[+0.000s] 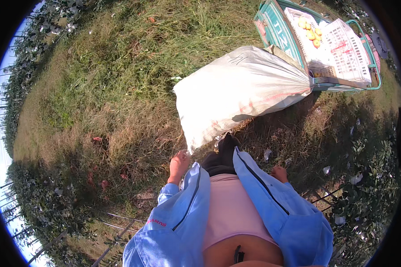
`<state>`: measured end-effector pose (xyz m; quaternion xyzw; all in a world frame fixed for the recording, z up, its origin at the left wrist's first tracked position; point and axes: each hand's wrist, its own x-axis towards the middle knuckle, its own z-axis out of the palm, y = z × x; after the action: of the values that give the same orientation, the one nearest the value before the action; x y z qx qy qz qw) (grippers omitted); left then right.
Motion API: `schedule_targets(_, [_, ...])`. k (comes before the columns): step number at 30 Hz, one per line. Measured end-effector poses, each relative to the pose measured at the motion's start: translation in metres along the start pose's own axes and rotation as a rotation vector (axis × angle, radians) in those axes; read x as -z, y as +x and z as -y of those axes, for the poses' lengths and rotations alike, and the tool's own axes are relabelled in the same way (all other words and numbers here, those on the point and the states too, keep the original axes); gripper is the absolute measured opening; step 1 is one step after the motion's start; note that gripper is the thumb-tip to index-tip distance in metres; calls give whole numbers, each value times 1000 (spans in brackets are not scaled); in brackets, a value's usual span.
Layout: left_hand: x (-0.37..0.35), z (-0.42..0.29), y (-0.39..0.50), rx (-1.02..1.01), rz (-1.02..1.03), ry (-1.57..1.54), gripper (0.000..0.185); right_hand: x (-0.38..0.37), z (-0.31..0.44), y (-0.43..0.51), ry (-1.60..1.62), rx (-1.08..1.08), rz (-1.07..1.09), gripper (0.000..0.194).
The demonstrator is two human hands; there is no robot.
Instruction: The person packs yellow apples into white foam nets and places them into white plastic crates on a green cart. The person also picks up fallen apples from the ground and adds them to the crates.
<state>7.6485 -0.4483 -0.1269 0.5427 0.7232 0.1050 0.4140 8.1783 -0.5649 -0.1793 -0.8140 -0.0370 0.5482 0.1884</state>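
Observation:
A large, full white woven sack (234, 86) lies on the grass before me, its gathered mouth tied at the right beside a green metal cart (277, 26). My left hand (179, 166) is at the sack's near left corner, with its fingers closed on the fabric. Down by my right side, away from the sack, hangs my right hand (279, 174); its fingers look curled, but whether it holds anything cannot be seen. Dark writing and faint red marks show on the sack.
The cart carries a white plastic crate (346, 50) and yellow-orange fruit (310, 34). Part of another person, with a striped garment (375, 55), shows behind it. Leafy trees (50, 200) line both sides; wires run low behind me. Pale scraps (267, 154) lie on the ground.

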Motion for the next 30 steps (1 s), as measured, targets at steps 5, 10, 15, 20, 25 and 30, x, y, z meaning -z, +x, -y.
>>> schedule_targets(5, [-15, -37, 42, -224, 108, 150, 35, 4, -27, 17, 154, 32, 33, 19])
schedule_targets(10, [-29, -86, 102, -426, 107, 191, 33, 22, -41, 55, 104, 139, -60, 16])
schedule_targets(15, [-37, -133, 149, -396, 203, 241, 35, 23, -17, 52, 447, 32, -107, 13])
schedule_targets(20, [-68, -162, 202, -489, 301, 262, 35, 33, 14, 49, 438, -55, -231, 16])
schedule_targets(25, [-104, -230, 269, -527, 424, 248, 33, 37, 43, 64, 374, -70, -333, 27])
schedule_targets(30, [-144, -319, 359, -572, 433, 251, 36, 67, 170, 109, 158, 157, -610, 23])
